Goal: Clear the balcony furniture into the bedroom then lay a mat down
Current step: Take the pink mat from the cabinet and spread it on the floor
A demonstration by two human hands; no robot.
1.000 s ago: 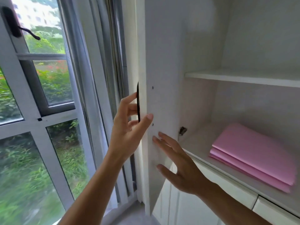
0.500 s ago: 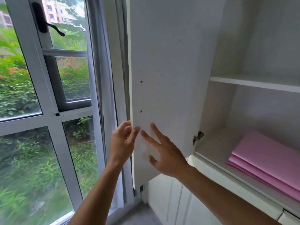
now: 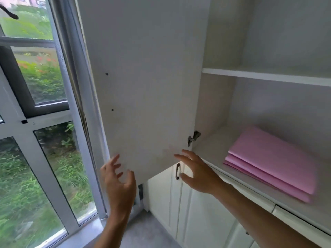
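A folded pink mat [image 3: 272, 161] lies on the lower shelf [image 3: 211, 149] of an open white cabinet, at the right. The cabinet door [image 3: 143, 86] is swung wide open to the left, against the window side. My left hand [image 3: 119, 183] hovers just below the door's bottom left corner, fingers spread, holding nothing. My right hand [image 3: 197, 172] is below the door's bottom right corner, fingers apart and empty, left of the mat and not touching it.
A tall window [image 3: 44, 140] with white frames fills the left, greenery outside. Below the shelf are closed white lower cabinet doors with a dark handle [image 3: 177, 171]. An upper shelf [image 3: 265, 78] sits above the mat. Grey floor [image 3: 143, 231] shows below.
The door has swung further open to the left. Both hands have come off the door and dropped below its bottom edge; the right hand has shifted to the right, toward the shelf.
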